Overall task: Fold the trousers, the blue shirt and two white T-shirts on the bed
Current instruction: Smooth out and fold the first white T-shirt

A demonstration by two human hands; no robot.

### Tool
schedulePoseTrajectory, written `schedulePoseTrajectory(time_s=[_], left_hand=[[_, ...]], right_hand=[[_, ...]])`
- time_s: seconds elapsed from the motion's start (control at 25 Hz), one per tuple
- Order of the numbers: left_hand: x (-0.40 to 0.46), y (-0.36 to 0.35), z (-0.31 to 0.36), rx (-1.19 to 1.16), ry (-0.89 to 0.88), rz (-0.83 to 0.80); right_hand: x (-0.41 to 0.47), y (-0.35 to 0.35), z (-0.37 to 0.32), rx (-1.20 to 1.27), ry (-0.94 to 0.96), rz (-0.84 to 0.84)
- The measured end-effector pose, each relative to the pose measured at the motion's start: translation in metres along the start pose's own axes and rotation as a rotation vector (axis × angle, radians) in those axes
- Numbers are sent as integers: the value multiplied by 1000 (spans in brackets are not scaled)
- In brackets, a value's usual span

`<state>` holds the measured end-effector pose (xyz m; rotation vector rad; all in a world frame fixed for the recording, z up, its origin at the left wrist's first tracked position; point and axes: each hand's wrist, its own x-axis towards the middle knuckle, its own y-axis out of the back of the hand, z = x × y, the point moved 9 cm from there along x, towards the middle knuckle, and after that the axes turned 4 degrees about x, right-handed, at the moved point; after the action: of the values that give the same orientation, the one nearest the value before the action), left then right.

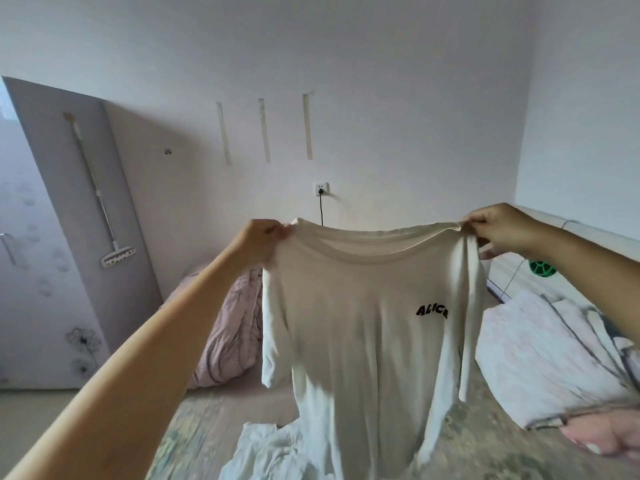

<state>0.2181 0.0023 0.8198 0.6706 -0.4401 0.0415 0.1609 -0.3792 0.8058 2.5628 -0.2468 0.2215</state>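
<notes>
Far left: grey door (86,209) with a white squeegee (116,255) hanging on it by a long handle. Next: my left hand (258,242), arm stretched forward, fingers (278,231) pinched tight on the left shoulder of a white T-shirt (363,327). Behind my forearm, a bunched pink quilt (232,337) on the bed (214,420). Centre: the T-shirt, held up in the air above the bed by both shoulders, front towards me, black "ALICE" print on the chest, hem hanging down to a second white garment (266,452) crumpled on the bed. On the wall behind, three strips of tape and a socket (320,189) with a black cord. Right: my right hand (502,230), fingers pinched on the other shoulder. Far right: a folded pale blanket (540,348) on the bed; a green round object (539,268) beyond my forearm.
</notes>
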Motion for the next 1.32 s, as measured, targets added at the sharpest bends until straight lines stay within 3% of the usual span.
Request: schedulePoseTrajectory(time_s=[0.04, 0.12, 0.28, 0.44, 0.68, 0.88, 1.04, 1.2, 1.32], left_hand=[[-7, -2, 5, 38, -42, 25], [-21, -5, 13, 95, -110, -9], [-48, 1, 4, 222, -122, -211], [-94, -3, -6, 85, -106, -201], [-151, -43, -34, 11, -13, -343], [-170, -93, -66, -213, 185, -648], [-179, -149, -88, -245, 358, -898], [-154, -240, -139, -230, 511, -850], [-137, -316, -194, -76, 561, -745]], right_hand=[[-8, -6, 13, 97, -88, -53], [-24, -12, 31, 70, -165, -126], [-62, 3, 21, -209, 51, -8], [-106, 7, 41, -357, 86, 90], [-172, 4, 80, -134, -46, 22], [-188, -4, 115, -151, -236, -154], [-176, -25, 178, -141, -529, -471], [-121, -52, 280, -169, -660, -555], [-78, -83, 375, -154, -688, -528]])
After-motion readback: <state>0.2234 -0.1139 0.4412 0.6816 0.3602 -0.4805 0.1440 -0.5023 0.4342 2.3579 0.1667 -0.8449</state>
